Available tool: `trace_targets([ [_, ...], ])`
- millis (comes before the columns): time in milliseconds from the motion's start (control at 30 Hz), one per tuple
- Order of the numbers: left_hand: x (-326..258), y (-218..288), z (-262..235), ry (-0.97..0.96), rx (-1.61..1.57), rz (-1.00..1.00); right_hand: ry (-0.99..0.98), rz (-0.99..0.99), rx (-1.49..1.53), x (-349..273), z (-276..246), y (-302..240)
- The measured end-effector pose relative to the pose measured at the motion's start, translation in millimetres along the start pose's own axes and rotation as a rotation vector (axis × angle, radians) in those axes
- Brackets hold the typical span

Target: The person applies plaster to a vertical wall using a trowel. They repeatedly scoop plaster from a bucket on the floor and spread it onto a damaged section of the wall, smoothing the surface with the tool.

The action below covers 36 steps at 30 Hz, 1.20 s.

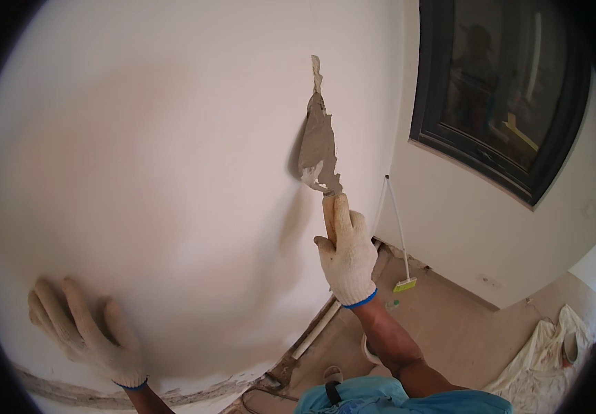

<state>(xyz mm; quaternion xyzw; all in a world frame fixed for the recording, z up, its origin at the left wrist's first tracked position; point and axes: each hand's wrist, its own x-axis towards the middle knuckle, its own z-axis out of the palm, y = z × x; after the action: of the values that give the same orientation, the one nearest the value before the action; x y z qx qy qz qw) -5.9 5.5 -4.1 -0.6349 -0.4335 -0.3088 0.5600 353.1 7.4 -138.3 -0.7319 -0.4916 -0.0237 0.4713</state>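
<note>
My right hand [347,259], in a white knit glove with a blue cuff, is closed round the wooden handle of a trowel [317,148]. Grey mortar covers most of the trowel's blade, which points up close to the white wall [194,138]. Just above the blade tip a narrow chipped patch [316,72] shows in the wall. At the lower left my left hand [91,334], gloved the same way, rests with its fingers spread against the wall and holds nothing.
A dark-framed window [498,90] is set in the adjoining wall at the right. Below it a broom [405,283] with a white stick and a yellow-green head leans in the corner. A crumpled pale sheet [546,359] lies on the floor at the lower right.
</note>
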Motion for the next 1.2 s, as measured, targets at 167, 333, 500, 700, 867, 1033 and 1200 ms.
trace_targets([
  [167, 1.2, 1.9, -1.8, -0.018, 0.016, 0.000, 0.007, -0.049, 0.052, -4.3, -13.2, 9.3],
  [333, 0.0, -0.3, 1.5, -0.002, 0.018, -0.001, -0.020, -0.054, 0.105, -8.3, -32.0, 19.7],
  [500, -1.6, -2.9, -1.1, -0.020, 0.010, 0.024, -0.003, -0.054, 0.152, -11.5, -42.8, 26.7],
  [700, 1.7, 0.1, -2.1, 0.010, 0.015, 0.033, 0.089, -0.102, 0.070, 2.1, -26.8, 29.1],
  [867, -2.5, -2.5, 0.9, 0.015, 0.035, 0.036, 0.048, -0.104, -0.014, -3.7, -19.9, 26.1],
  [1033, 1.4, 1.3, -1.4, 0.017, 0.009, 0.030, -0.010, -0.068, -0.033, -8.2, -33.9, 26.1],
  [1200, -2.5, -0.6, 1.0, 0.020, 0.032, 0.017, 0.075, -0.140, 0.001, -10.7, -34.3, 35.8],
])
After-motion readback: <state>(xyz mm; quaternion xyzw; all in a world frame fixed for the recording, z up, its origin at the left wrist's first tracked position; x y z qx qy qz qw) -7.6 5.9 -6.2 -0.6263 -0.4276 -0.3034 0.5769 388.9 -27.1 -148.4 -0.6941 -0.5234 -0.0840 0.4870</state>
